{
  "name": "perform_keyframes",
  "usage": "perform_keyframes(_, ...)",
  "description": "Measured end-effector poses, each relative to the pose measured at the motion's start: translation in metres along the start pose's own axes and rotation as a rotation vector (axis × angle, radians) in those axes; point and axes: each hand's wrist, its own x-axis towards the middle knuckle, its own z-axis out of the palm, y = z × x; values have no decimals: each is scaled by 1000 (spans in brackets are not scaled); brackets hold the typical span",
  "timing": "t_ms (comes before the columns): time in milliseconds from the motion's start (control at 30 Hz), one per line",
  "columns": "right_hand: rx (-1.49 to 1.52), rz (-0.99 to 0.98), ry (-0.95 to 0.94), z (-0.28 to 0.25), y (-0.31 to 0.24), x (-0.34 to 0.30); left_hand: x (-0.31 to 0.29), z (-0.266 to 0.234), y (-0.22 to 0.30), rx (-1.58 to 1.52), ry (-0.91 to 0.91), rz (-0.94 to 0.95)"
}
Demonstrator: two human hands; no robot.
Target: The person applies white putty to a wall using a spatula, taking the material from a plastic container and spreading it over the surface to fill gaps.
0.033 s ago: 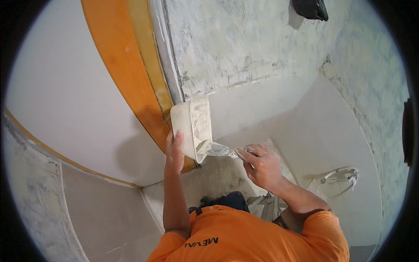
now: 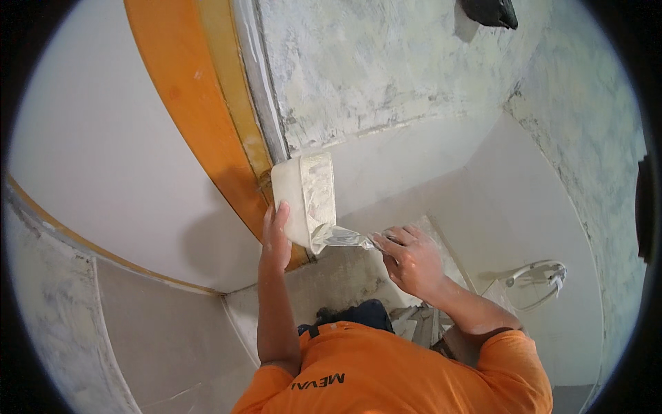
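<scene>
Nothing has moved since the earlier frame: both hands and the tools sit as they did. Nearest, an orange shirt (image 2: 407, 372) fills the lower edge. Left hand (image 2: 277, 238) is raised, fingers closed around the lower edge of a white putty tray (image 2: 303, 196), gripping it from beneath. Right hand (image 2: 412, 261) is closed on the handle of a putty knife (image 2: 345, 238), whose blade tip touches the tray's lower right corner. Judged step: loading filler onto the blade. The next move would call for a clean scrape off the tray rim, blade kept flat. Beyond: orange door frame (image 2: 200, 117), patchy skimmed wall (image 2: 386, 62); white fitting (image 2: 538, 272) at right.
</scene>
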Motion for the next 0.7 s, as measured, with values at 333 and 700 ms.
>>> perform_keyframes(333, 151, 29, -461, 9, 47, 3, 4, 21, -36, -137, -367, -508)
perform_keyframes(700, 169, 66, -631, -3, 51, 8, 5, 27, -83, 45, -401, -699)
